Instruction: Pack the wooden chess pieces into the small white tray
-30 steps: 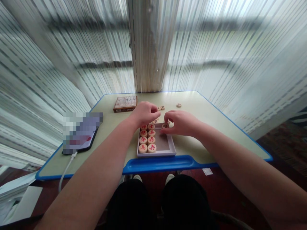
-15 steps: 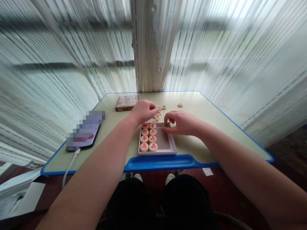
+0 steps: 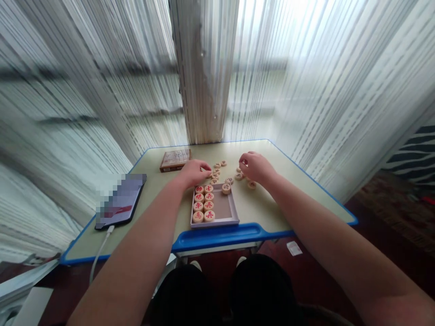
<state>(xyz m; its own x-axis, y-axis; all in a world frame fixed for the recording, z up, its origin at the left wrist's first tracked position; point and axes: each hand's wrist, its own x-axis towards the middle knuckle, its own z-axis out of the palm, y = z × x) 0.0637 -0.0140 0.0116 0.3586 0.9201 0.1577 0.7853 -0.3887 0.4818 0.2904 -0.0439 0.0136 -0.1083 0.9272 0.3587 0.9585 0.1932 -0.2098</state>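
Note:
My left hand (image 3: pixel 196 173) is at the far left corner of a shallow white box (image 3: pixel 235 213), fingers curled together with a wooden xiangqi piece at their tips. Two columns of red-marked xiangqi pieces (image 3: pixel 209 206) fill the left side of the box. A single dark-marked xiangqi piece (image 3: pixel 226 189) lies at its far right corner. Beyond the box's right side, my right hand (image 3: pixel 255 166) bends its fingers closed over a loose group of xiangqi pieces (image 3: pixel 238 176); its fingertips are partly hidden, so what they grip does not show.
More loose pieces (image 3: pixel 215 175) lie in a line behind the white box. A flat brown printed box (image 3: pixel 175 159) is at the back left of the table (image 3: pixel 159 199). At the left edge rests a phone (image 3: pixel 124 199) with a white cable (image 3: pixel 100 251). Curtains hang behind.
My right hand has let go of the dark-marked xiangqi piece in the box's far right corner and moved right and away to the loose pieces. My left hand stays near the box's far left. The view has shifted.

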